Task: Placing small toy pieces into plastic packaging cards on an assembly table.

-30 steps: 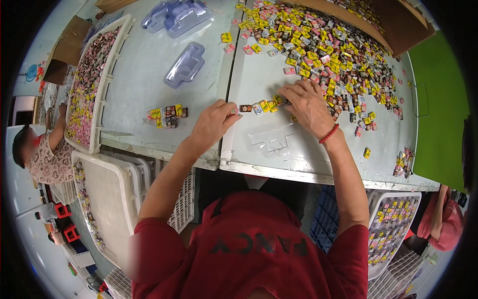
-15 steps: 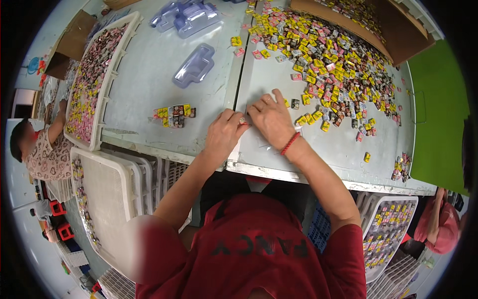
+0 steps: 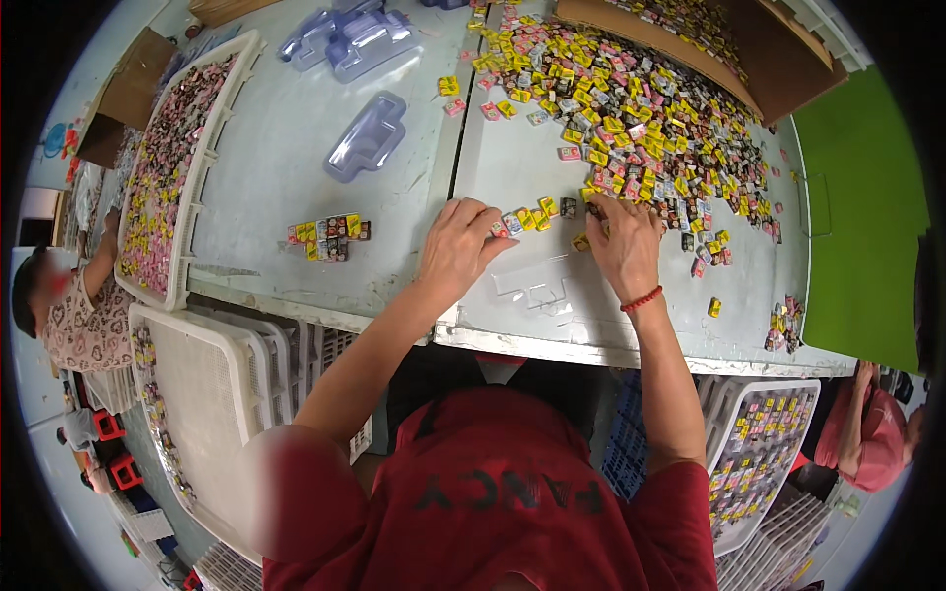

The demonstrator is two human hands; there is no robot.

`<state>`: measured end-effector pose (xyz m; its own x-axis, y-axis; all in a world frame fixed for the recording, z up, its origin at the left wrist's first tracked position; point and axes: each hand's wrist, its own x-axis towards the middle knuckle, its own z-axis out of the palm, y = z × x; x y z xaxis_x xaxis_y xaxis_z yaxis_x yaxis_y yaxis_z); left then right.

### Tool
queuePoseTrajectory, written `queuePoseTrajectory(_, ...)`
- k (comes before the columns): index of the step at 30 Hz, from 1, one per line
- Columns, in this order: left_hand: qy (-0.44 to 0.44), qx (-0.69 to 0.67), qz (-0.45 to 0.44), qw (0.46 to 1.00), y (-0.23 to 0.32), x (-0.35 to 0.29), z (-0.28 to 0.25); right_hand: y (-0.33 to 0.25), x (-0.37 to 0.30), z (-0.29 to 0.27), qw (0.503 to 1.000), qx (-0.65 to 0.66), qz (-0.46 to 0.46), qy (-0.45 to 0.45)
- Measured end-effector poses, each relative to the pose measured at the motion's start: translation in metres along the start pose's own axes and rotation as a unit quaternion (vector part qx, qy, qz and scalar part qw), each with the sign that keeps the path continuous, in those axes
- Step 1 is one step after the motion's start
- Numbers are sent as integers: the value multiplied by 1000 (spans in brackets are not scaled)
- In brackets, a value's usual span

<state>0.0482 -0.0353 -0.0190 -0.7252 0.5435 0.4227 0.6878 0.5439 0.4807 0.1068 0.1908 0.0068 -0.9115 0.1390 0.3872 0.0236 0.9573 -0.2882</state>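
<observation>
My left hand (image 3: 457, 248) rests on the table, thumb and fingertips closed about a small pink packet (image 3: 500, 229). From it a short slanting row of yellow packets (image 3: 540, 214) and a pale one runs to the right. My right hand (image 3: 627, 246) is at the near edge of a big loose pile of small packets (image 3: 631, 128), its fingers bent down among them; what they pinch is hidden. A yellow packet (image 3: 580, 241) lies by its thumb. Between my hands is a clear plastic piece with a stepped outline (image 3: 532, 286).
A block of packets (image 3: 330, 236) sits at left, below a clear stepped tray (image 3: 366, 138); more trays (image 3: 370, 44) lie beyond. A white crate (image 3: 187, 187) of packets flanks the table. A cardboard box (image 3: 778, 59) stands far right. A co-worker (image 3: 84, 315) is at left.
My right hand has parted from my left and moved right to the pile's edge. My left hand has shifted slightly, and the short row of packets beside it now shows.
</observation>
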Motion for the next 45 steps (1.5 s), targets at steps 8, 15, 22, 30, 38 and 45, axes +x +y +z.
queuePoseTrajectory(8, -21, -27, 82, 996, 20, 41, 23, 0, -1, 7, 999, -1, 38, -3)
queuePoseTrajectory(15, -102, -92, 80, 987, 9, 51, 40, -3, -1, 9, 999, 2, 43, -7)
queuePoseTrajectory(22, -120, -125, 91, 981, 13, 61, 49, -8, -3, 14, 999, 18, 41, -9)
queuePoseTrajectory(30, -104, -152, 67, 981, 15, 50, 32, -5, -3, 17, 998, 34, 41, -28)
queuePoseTrajectory(38, -17, -46, 1, 999, 5, -9, -16, 12, 10, -12, 989, 52, -49, -130)
queuePoseTrajectory(45, -13, -88, 1, 996, 6, 1, 9, 5, 14, -1, 976, 34, -104, -187)
